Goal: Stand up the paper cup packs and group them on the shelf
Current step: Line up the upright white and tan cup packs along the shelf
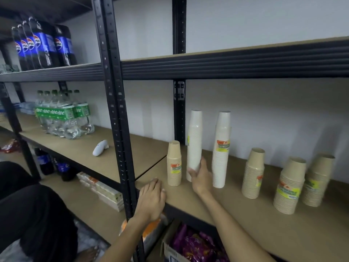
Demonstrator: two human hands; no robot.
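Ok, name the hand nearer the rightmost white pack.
Right: the right hand grips the other white pack, beside the rightmost white pack; the left hand rests on the shelf edge, farther left.

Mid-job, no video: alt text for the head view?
The right hand grips a tall white cup pack near its base, upright on the shelf between a short brown pack and a second white pack. Three brown packs stand further right; the left hand rests on the shelf edge.
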